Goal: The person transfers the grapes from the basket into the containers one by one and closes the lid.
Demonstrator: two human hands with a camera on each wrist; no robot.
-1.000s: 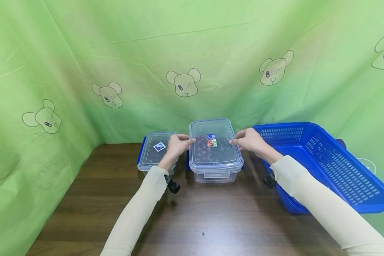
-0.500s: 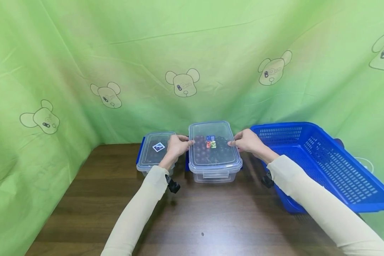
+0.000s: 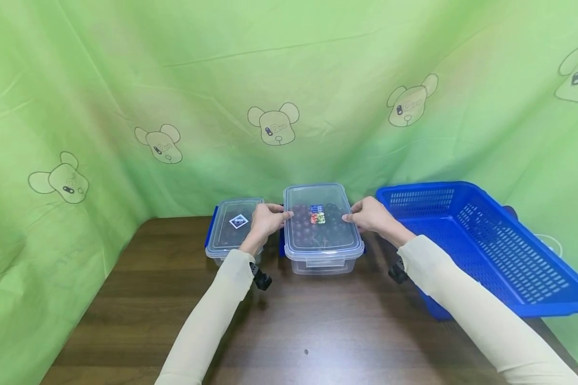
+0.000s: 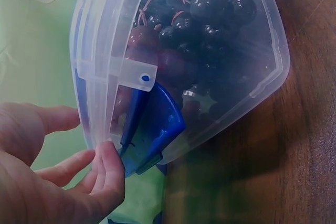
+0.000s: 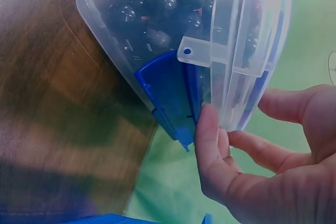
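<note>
A clear plastic food container (image 3: 301, 267) holds dark grapes (image 4: 210, 6), seen through its wall. Its clear lid (image 3: 322, 238) lies on top, with a small coloured label. At the lid's left edge my left hand (image 3: 268, 219) pinches the rim, thumb on top and fingers beneath. Opposite it, my right hand (image 3: 373, 215) grips the right edge in the same way. Blue latches on the left side (image 4: 157, 121) and right side (image 5: 165, 90) hang unfastened beside the fingers. Whether the lid is fully seated I cannot tell.
A second lidded container (image 3: 221, 235) with a blue side latch stands just left of my left hand. To the right sits a large blue perforated basket (image 3: 520, 256). A green curtain (image 3: 212, 160) hangs behind the wooden table (image 3: 289, 321).
The lid's far edge has sunk slightly onto the container. Both hands keep their grip on the rim, and the right hand has shifted a little lower.
</note>
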